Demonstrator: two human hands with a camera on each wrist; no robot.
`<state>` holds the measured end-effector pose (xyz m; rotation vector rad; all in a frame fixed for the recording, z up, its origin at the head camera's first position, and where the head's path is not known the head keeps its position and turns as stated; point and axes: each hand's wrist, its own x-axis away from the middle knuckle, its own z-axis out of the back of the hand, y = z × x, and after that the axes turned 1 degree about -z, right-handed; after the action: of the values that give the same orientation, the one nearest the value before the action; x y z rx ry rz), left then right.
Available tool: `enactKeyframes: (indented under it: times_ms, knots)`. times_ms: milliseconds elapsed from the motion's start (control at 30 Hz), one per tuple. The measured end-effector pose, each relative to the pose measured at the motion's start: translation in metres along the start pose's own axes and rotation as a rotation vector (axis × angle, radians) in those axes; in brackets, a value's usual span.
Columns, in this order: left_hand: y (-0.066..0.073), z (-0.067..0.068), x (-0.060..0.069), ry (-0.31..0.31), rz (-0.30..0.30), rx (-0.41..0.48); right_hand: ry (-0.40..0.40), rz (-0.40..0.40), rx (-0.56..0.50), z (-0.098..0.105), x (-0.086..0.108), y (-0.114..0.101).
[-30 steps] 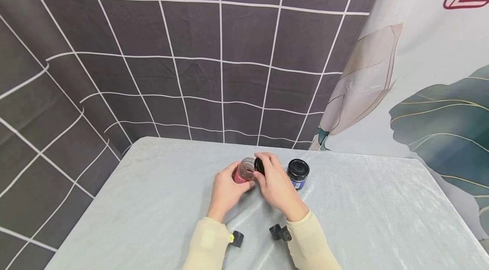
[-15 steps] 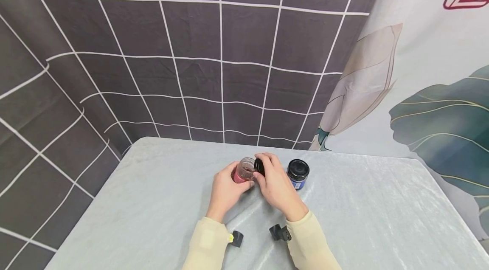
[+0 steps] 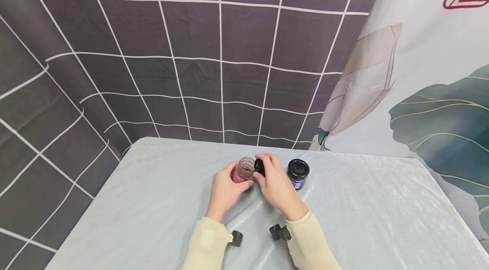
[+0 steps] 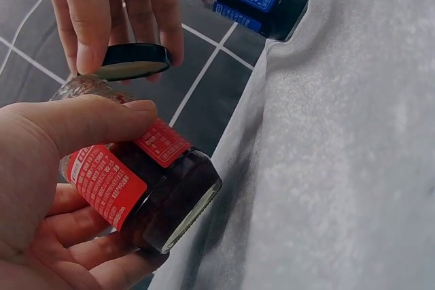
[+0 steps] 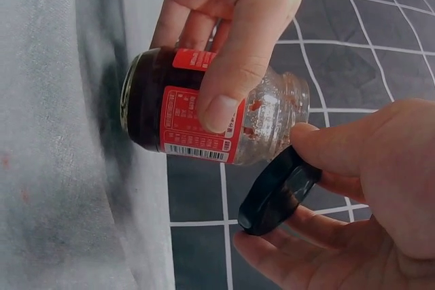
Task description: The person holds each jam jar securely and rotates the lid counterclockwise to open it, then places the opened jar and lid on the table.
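Note:
My left hand (image 3: 224, 189) grips a glass jar (image 3: 244, 169) with a red label, thumb on one side and fingers round the other. The jar's mouth is uncovered; dark contents fill its lower part, as the right wrist view shows. By its rim, my right hand (image 3: 278, 185) holds a black lid (image 5: 275, 191) between thumb and fingers. The lid is tilted, close beside the jar's mouth and off it. To the right of my right hand stands a second jar (image 3: 298, 173) with a blue label and a black lid on top.
A pale grey cloth covers the table (image 3: 153, 210). Behind it hangs a dark curtain (image 3: 191, 70) with white grid lines. A leaf-patterned light curtain (image 3: 382, 104) hangs at the right.
My left hand and the red-labelled jar have shifted very slightly left. The right hand, the lid and the blue-labelled jar stay about where they were.

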<state>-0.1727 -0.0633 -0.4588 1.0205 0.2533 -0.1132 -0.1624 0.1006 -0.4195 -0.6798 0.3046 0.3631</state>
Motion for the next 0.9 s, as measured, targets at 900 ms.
enactKeyframes:
  times_ms: [900]
  knots:
    - [-0.0012,0.0000,-0.0007,0.007,0.009,0.010,-0.004,-0.013,0.009,-0.0037,0.0002,0.0032]
